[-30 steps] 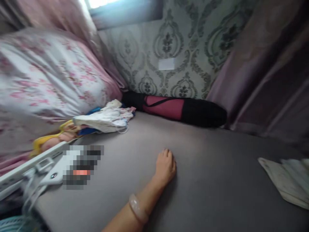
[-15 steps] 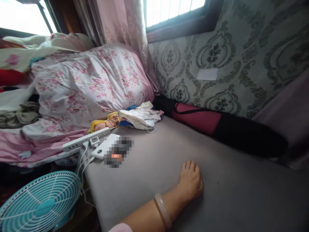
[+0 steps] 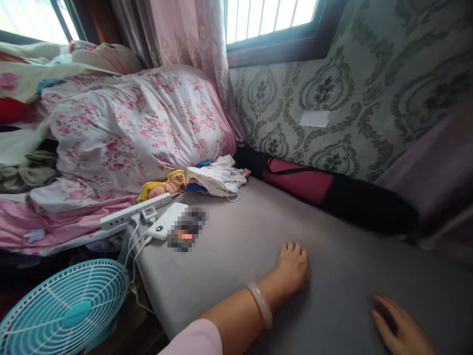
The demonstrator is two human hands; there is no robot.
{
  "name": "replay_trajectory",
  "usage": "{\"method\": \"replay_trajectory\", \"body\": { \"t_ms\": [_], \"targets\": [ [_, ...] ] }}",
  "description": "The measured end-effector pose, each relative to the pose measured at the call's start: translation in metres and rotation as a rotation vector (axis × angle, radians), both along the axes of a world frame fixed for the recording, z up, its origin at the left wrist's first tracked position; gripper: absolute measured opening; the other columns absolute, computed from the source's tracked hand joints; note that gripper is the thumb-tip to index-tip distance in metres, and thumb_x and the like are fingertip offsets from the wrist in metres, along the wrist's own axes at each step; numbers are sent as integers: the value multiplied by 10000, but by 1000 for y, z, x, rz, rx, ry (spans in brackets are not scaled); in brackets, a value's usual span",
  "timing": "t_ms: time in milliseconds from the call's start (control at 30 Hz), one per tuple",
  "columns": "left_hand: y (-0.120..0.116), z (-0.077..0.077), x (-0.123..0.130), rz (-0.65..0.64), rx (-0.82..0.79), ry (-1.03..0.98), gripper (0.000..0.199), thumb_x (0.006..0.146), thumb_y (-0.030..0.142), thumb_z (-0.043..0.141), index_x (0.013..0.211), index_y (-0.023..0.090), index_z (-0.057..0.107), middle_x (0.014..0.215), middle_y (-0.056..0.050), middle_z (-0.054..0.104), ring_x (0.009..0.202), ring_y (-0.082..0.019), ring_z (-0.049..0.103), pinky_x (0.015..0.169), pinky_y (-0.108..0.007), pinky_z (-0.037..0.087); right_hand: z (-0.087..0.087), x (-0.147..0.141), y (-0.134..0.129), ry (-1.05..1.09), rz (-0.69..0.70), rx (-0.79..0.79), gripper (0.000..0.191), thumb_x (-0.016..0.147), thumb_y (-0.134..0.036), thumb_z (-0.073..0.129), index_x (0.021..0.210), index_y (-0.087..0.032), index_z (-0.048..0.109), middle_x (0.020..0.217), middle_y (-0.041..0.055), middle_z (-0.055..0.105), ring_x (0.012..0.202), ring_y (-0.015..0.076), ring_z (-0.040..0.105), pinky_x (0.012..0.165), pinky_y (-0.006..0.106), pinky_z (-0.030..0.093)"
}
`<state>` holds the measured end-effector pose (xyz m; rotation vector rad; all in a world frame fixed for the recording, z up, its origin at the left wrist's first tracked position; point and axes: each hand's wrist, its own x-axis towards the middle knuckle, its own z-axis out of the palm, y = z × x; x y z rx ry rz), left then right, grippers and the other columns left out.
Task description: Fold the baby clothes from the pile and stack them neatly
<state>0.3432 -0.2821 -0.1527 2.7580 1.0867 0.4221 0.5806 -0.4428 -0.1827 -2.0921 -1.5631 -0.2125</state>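
Note:
My left hand (image 3: 294, 266) rests knuckles up on a grey padded surface (image 3: 240, 236), its fingers curled under into a fist. Nothing shows in it, though its underside is hidden. A pale bangle (image 3: 260, 303) circles that wrist, below a pink sleeve (image 3: 201, 339). At the lower right my right hand (image 3: 401, 325) is partly in view and slightly blurred. Its thumb and fingers are apart, with a dark gap between them. No object can be made out in that hand.
A power strip (image 3: 136, 212), a white power bank (image 3: 168, 222) and a blurred-out item lie at the left edge. Behind are crumpled clothes (image 3: 218, 177) and floral bedding (image 3: 140, 123). A black and pink long bag (image 3: 299, 182) lies along the wall. A blue fan (image 3: 77, 313) stands lower left.
My right hand has come into view at the lower right. My left hand stays on the grey surface, while more of its forearm and sleeve shows. The view has shifted slightly.

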Motion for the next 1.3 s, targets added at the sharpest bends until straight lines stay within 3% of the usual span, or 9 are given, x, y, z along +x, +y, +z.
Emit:
{"method": "replay_trajectory", "body": {
  "t_ms": [100,167,233,367,500,733,900,1133,1300],
  "targets": [
    [21,12,-13,-137,-86,40,340,856,337,486,1059,103,626,1086,-146,637,1015,-260,586,845,-360,490,-22,-42,31,36,107,-21,453,850,-458,398,1061,-147,649,1178,174,640,1088,310,618,925,466,508],
    [43,22,-29,-237,-181,25,342,854,322,509,1118,136,618,1097,-113,659,995,-216,610,839,-304,492,-25,-74,46,42,158,-44,447,859,-443,406,1119,-158,632,1247,161,611,1140,305,592,956,476,487],
    [71,35,-53,-221,-241,-33,382,870,325,511,1205,155,582,1115,-84,672,996,-180,621,848,-262,487,-24,-100,54,46,191,-54,452,871,-438,401,1155,-157,613,1278,161,592,1162,304,577,966,485,476],
    [134,69,-118,54,-84,-64,352,845,255,564,1186,174,592,1200,-52,648,1104,-163,583,959,-243,434,-24,-124,58,39,177,-26,465,881,-446,383,1168,-150,597,1286,168,582,1175,317,562,981,522,449],
    [191,106,-193,271,11,-24,359,819,167,537,1174,141,587,1246,-117,605,1168,-233,535,1007,-337,400,-27,-130,55,37,134,14,472,881,-448,369,1167,-150,598,1284,164,581,1181,325,553,1010,550,407],
    [245,147,-286,583,113,131,470,706,196,648,1160,111,556,1288,-181,540,1237,-332,438,1028,-400,324,-16,-144,55,41,99,36,465,886,-439,336,1138,-160,609,1247,143,609,1163,300,565,1031,524,388],
    [265,151,-301,728,17,192,475,653,342,702,1060,129,577,1133,-177,633,1104,-361,546,892,-391,407,-14,-148,52,6,101,23,454,905,-410,335,1175,-159,599,1271,138,597,1195,290,542,1045,514,375],
    [272,138,-285,870,-12,156,459,650,391,693,971,73,612,1126,-281,611,1146,-457,506,872,-484,404,-15,-147,51,-4,93,22,438,916,-390,341,1190,-173,605,1285,125,593,1211,276,533,1046,500,382],
    [270,152,-263,803,-3,96,312,673,330,645,922,143,656,1032,-163,679,1056,-369,580,882,-454,408,-13,-148,50,-6,108,14,423,925,-378,346,1195,-178,603,1297,121,586,1225,264,522,1056,493,373]
  ]
}}
